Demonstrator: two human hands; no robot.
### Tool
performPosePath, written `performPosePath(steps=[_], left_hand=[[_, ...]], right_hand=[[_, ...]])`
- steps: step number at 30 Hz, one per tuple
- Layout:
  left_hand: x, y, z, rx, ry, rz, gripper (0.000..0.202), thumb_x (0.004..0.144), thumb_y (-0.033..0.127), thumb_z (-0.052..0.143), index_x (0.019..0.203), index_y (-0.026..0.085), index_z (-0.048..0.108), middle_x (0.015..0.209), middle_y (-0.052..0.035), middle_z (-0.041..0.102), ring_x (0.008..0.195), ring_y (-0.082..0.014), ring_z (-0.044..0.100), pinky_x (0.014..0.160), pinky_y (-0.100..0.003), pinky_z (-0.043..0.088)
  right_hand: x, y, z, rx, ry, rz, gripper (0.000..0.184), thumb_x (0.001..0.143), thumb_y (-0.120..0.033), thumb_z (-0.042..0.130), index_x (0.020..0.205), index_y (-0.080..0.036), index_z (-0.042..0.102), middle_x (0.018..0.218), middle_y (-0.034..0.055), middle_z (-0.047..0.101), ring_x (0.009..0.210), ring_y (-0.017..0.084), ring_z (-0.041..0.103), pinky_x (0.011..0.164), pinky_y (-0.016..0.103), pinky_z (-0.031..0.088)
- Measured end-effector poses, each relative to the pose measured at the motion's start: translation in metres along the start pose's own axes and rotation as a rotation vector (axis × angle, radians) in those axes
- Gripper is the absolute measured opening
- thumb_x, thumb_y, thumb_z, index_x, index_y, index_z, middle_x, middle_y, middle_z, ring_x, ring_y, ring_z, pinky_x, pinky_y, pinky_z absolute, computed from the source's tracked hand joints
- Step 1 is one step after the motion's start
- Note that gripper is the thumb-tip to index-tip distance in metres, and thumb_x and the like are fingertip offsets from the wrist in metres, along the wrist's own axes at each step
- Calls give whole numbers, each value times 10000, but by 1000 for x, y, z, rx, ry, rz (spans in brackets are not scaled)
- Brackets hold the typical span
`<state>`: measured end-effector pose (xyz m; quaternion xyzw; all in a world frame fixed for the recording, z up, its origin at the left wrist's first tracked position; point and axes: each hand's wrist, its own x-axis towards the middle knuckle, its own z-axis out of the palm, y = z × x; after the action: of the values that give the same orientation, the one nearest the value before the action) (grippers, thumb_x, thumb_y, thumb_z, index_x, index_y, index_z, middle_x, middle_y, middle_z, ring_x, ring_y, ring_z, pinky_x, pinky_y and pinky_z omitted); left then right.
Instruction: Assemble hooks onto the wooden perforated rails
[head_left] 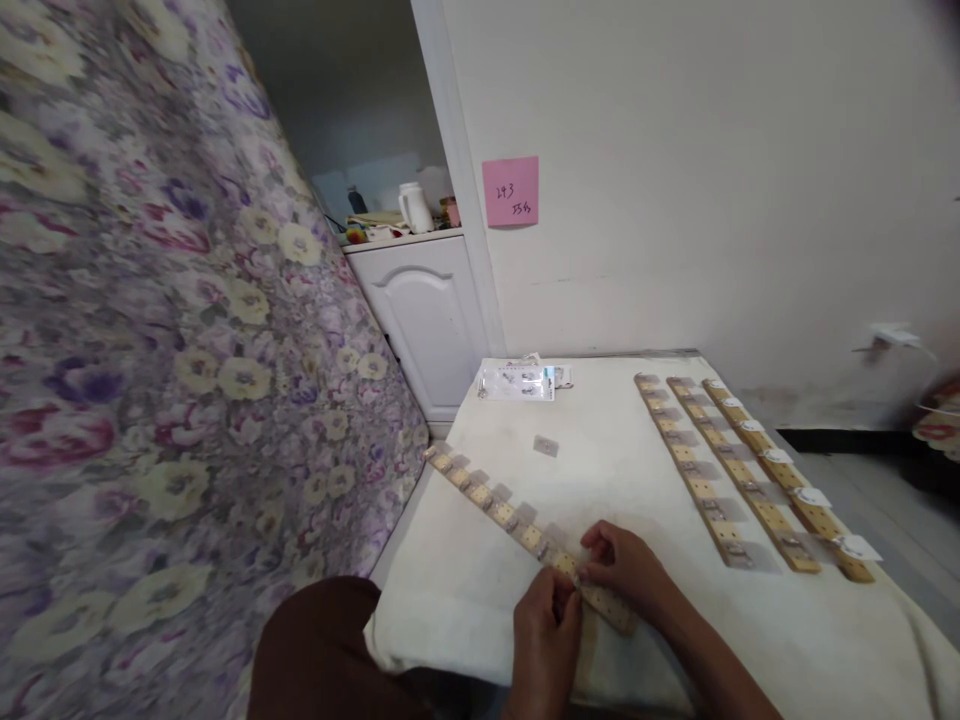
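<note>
A long wooden strip (491, 508) with paired holes lies slantwise across the cloth-covered table, small clear cards fixed along its length. Over its near end is my left hand (547, 625), thumb and fingers pinched together at the strip's near edge. My right hand (626, 568) comes in from the other side, fingers curled, its thumb close to the same spot. Whatever small piece lies between the fingertips is too hidden to name. Beyond the strip, a small grey card (546, 446) rests on the cloth.
Clear packaging (517, 383) with small items lies at the table's back edge. To the right stand three more wooden strips, including one with white tags (810, 497). A floral curtain (210, 350) hangs at left. A pink note (511, 192) is on the wall.
</note>
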<state>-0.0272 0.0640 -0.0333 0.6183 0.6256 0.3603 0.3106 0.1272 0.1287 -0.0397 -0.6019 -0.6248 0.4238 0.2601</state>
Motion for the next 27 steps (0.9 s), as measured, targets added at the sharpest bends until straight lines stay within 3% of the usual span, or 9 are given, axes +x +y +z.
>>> performPosePath(steps=[17, 20, 23, 27], left_hand=[[-2, -1, -3, -27, 2, 35, 112, 806, 230, 493, 697, 206, 490, 625, 44, 500, 601, -122, 469, 580, -221, 342], [-4, -3, -4, -42, 24, 49, 107, 820, 243, 483, 721, 205, 502, 641, 40, 516, 608, -123, 482, 591, -225, 351], [-6, -5, -4, -53, 65, 46, 100, 828, 260, 485, 748, 205, 507, 647, 40, 527, 607, -125, 489, 591, -225, 357], [-6, -8, -5, -66, 66, 34, 117, 840, 295, 486, 764, 208, 502, 661, 37, 538, 614, -129, 502, 594, -226, 367]], right_hand=[[6, -1, 0, 4, -65, -23, 345, 594, -156, 686, 928, -204, 614, 743, -31, 639, 674, 127, 558, 618, 226, 384], [2, 2, -3, 69, -37, -80, 311, 616, -209, 680, 919, -186, 613, 759, -19, 623, 677, 127, 556, 619, 227, 410], [-5, 4, -7, 198, -50, -122, 220, 724, -310, 579, 898, -177, 597, 712, -20, 585, 597, 116, 536, 557, 228, 416], [-11, 5, -9, 330, -78, -93, 240, 754, -395, 516, 867, -187, 558, 629, -47, 529, 466, 99, 483, 461, 228, 389]])
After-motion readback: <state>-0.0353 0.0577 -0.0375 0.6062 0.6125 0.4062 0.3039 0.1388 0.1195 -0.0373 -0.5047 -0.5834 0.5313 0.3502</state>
